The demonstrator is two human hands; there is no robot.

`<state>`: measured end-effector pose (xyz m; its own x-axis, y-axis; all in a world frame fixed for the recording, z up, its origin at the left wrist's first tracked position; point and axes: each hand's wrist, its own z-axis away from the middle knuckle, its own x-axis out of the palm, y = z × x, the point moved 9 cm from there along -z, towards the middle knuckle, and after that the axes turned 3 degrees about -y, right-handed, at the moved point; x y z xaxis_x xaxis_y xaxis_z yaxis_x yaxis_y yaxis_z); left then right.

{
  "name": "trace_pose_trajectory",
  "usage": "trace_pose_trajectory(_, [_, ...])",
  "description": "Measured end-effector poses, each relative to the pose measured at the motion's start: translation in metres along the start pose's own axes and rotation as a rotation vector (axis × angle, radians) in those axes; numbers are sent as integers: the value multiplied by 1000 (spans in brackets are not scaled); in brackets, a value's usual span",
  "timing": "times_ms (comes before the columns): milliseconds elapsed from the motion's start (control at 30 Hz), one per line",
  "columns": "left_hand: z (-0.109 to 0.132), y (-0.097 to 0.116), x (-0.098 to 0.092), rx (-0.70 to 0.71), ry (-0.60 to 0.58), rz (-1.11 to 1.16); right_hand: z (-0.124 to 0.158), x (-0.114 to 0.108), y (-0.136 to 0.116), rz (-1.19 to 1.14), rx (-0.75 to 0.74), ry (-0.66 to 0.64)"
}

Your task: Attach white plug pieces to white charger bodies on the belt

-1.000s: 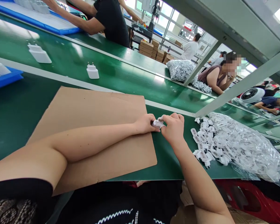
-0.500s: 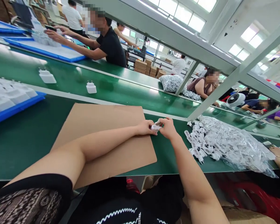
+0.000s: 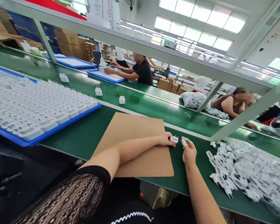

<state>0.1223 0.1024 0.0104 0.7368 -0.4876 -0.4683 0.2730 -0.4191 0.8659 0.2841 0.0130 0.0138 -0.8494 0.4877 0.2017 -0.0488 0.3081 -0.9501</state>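
Note:
My left hand [image 3: 165, 139] is closed around a white plug charger [image 3: 174, 139], its two metal pins pointing up and to the right. It is held above the right edge of a brown cardboard sheet [image 3: 140, 124]. Just right of the charger, and apart from it, is my right hand [image 3: 189, 153]. Its thumb and forefinger wear white coverings and are slightly apart, with nothing visible between them; the other fingers are curled.
A blue-rimmed tray [image 3: 67, 126] full of white chargers stands at left. Loose white plug parts [image 3: 226, 174] spill from a clear plastic bag [image 3: 263, 168] at right. Several chargers sit on the green conveyor [image 3: 144, 105] beyond. A metal post [image 3: 245, 112] rises at right. Co-workers sit opposite.
My right hand has come away from the charger, which stays in my left hand with its pins now showing. The view has turned left, bringing more of the tray into sight.

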Motion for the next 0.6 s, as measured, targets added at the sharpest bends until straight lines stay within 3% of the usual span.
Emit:
trace_pose_trajectory(67, [-13, -8, -14, -51, 51, -17, -4, -8, 4, -45, 11, 51])
trace_pose_trajectory(133, [-30, -18, -41, -109, 126, -42, -4, -9, 4, -18, 12, 40])
trace_pose_trajectory(267, [-60, -45, -126, -256, 336, -134, 1, 0, 3, 115, 10, -47])
trace_pose_trajectory(400, [-57, -69, -201, -402, 500, -214, 5, 2, 2, 171, 36, -56])
trace_pose_trajectory(500, [-45, -72, -226, -493, 563, -230, 7, 2, 0, 184, 65, -53])
trace_pose_trajectory(600, [-37, -43, -233, -529, 668, -255, 8, 5, 0, 201, 73, -78])
